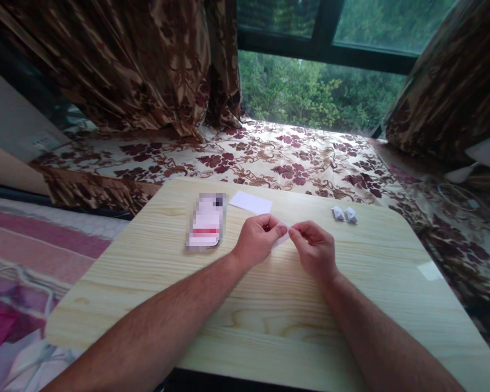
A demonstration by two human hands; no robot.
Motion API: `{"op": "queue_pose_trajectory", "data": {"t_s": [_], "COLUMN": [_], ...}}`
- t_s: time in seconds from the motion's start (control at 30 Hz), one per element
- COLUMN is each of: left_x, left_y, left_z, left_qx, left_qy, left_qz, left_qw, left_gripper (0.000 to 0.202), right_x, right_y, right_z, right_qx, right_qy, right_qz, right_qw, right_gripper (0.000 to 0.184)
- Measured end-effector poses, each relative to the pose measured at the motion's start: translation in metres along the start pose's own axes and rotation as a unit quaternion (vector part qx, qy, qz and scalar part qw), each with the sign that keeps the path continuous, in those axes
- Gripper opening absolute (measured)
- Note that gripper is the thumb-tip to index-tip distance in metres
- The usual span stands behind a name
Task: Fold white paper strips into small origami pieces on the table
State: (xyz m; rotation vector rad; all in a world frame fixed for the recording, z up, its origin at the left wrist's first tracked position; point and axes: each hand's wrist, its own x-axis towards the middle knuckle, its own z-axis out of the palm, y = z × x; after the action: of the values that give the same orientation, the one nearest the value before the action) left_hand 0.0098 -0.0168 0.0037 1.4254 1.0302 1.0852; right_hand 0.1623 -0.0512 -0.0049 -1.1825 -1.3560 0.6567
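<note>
Both hands meet above the middle of the wooden table [237, 305], pinching one small piece of white paper [280, 240]. My left hand [258, 238] is closed, its thumb pressed over the paper's left part. At the paper's upper right corner, the thumb and fingertips of my right hand [315, 247] are closed. Much of the paper is covered by the fingers, so its folds cannot be made out. Just behind my left hand lies a flat sheet of white paper [251, 203]. Two small folded white paper shapes [345, 214] sit side by side, farther back to the right.
A phone [206, 220], blurred out, lies left of the hands. A pale patch [430, 271] shows near the table's right edge. Beyond the table is a flower-patterned window ledge [269, 155], with curtains [159, 60] and a window. Striped bedding [44, 234] is at the left.
</note>
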Motion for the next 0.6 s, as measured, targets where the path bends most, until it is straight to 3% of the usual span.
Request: {"op": "queue_pose_trajectory", "data": {"t_s": [0.6], "left_x": [-0.0015], "left_y": [0.0016], "left_z": [-0.0002], "left_qx": [0.025], "left_qy": [0.012], "left_qz": [0.005], "left_qw": [1.0], "left_gripper": [0.026], "right_x": [-0.0004], "right_y": [-0.002], "right_z": [0.0014], "right_qx": [-0.011], "right_qy": [0.0], "right_qz": [0.0], "right_qw": [1.0], "right_gripper": [0.009]}}
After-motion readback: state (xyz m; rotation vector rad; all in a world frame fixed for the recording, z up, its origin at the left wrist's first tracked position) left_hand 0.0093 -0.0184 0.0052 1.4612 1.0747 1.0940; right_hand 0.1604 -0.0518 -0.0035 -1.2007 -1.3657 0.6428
